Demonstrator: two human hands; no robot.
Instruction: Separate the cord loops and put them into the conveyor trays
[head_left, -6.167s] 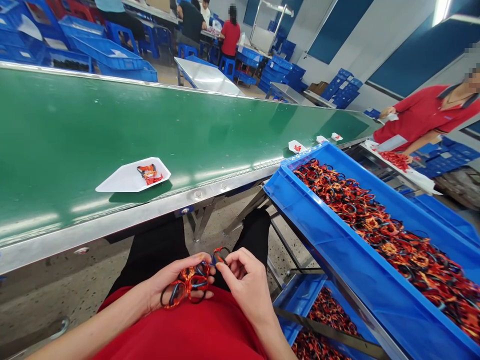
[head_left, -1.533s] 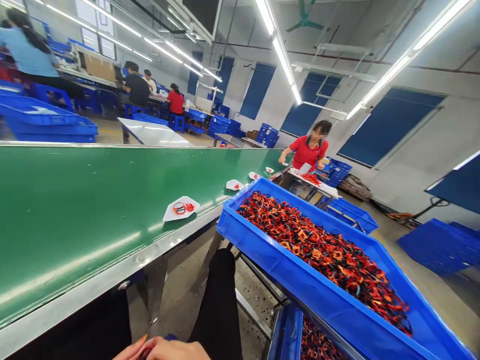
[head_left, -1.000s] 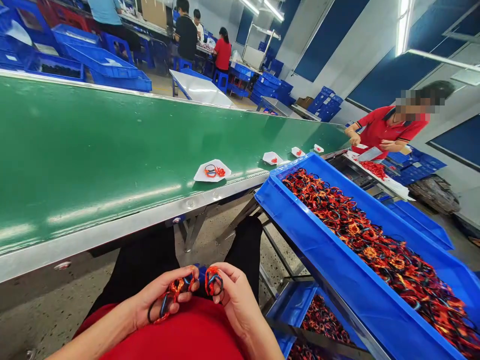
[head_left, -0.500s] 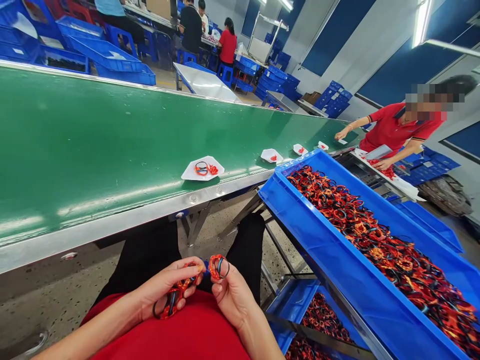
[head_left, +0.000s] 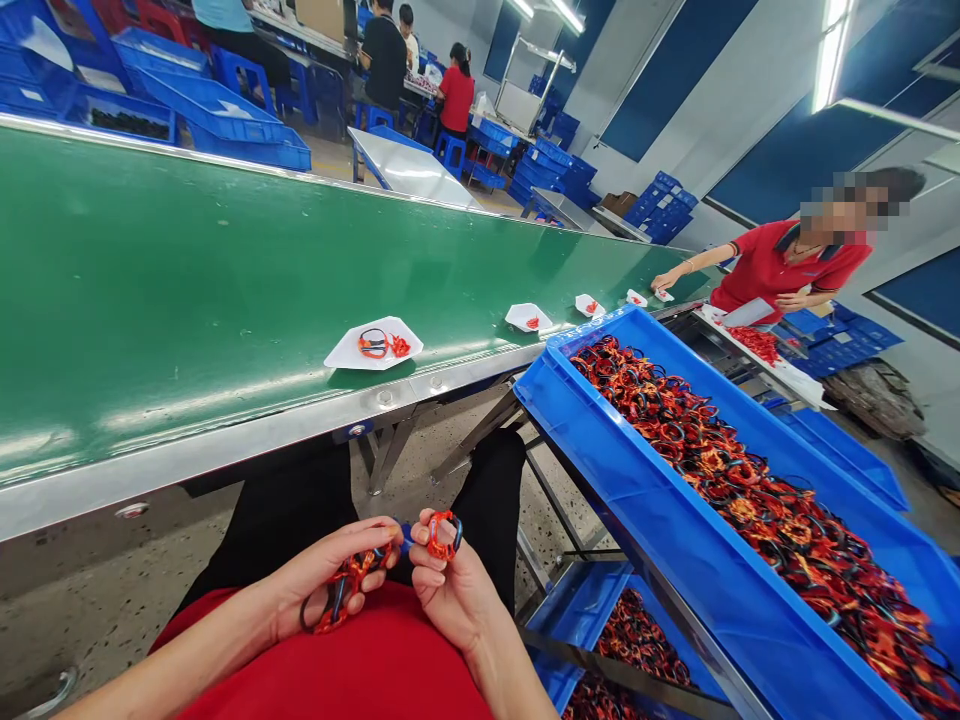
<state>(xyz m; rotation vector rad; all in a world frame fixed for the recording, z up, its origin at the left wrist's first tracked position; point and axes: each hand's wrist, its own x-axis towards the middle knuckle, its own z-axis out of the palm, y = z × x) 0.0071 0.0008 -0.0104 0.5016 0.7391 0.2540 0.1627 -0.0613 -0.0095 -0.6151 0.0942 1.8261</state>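
Observation:
Over my lap, my left hand (head_left: 337, 575) is closed around several red, orange and black ring-shaped bands (head_left: 339, 598) that look like hair ties. My right hand (head_left: 455, 585) pinches a single red and black hair tie (head_left: 445, 536) between thumb and fingers, close to the left fingertips. A small blue thing (head_left: 407, 538) shows between the two hands; its kind is unclear. On the green belt (head_left: 225, 270) ahead lies a white tray (head_left: 341, 350) with a hair tie and a small red piece in it.
To my right, a blue crate (head_left: 600, 440) full of hair ties slants beside the belt; another crate (head_left: 570, 610) sits below. More white trays (head_left: 517, 318) line the belt's near edge. A co-worker in red (head_left: 795, 260) reaches onto its far end.
The white trays have moved left along the belt. The co-worker now touches a tray there. My right hand has turned the hair tie slightly, while my left hand keeps its grip.

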